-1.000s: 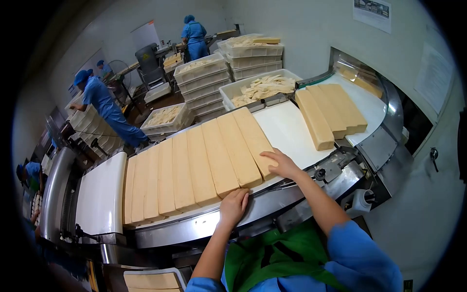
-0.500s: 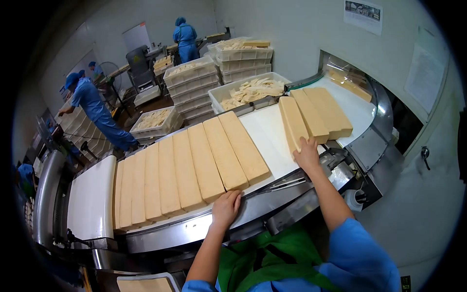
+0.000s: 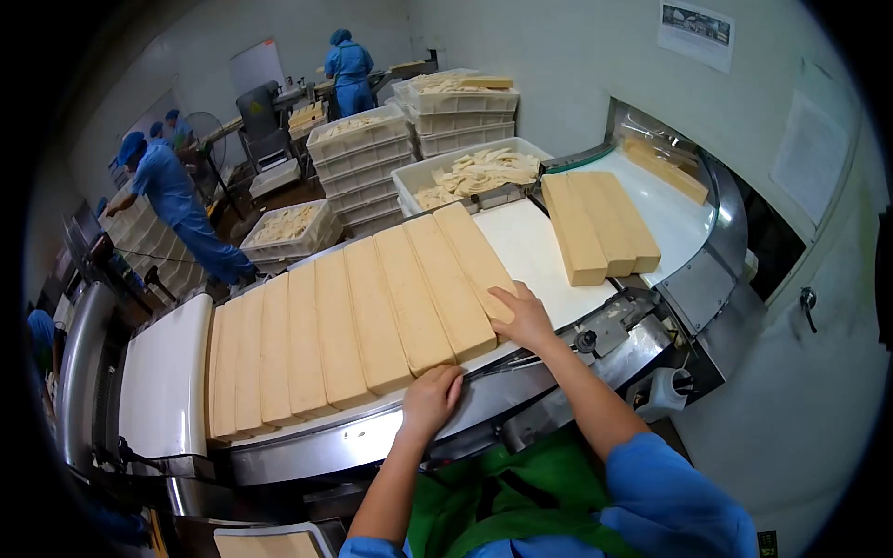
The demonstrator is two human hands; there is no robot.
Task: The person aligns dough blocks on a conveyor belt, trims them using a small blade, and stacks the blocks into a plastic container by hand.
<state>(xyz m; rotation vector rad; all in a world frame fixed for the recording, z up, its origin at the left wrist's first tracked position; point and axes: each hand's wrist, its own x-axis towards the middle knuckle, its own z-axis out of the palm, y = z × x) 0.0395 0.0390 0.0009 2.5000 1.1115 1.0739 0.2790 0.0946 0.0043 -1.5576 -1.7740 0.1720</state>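
Resting against the near end of the last block [image 3: 473, 265] on the right of the row, the right grip [image 3: 524, 319] is fairly wide, its fingers spread over the corner and not closed round it. That block lies on the belt [image 3: 530, 240], side by side with the other long, pale blocks [image 3: 330, 330] to its left, their near ends toward the wearer. The left grip [image 3: 433, 398] sits at the near edge, beside the row's ends and over the steel rail [image 3: 344, 445], with its fingers curled; their tips are hidden, so I cannot tell whether they hold anything. Across a bare stretch of belt to the right, three more blocks [image 3: 595, 228] lie together, and one more [image 3: 665, 170] lies at the curve by the wall. A knob [image 3: 584, 341] stands on the near side of the belt, with a white jug [image 3: 662, 392] below it to the right. Behind the belt are a tub [image 3: 406, 186] of pale strips [image 3: 474, 175], stacked crates [image 3: 358, 167] and a lower crate [image 3: 288, 249]. Farther off, a worker [image 3: 177, 200] in blue leans forward at the left, and another [image 3: 351, 74] stands near the back wall.
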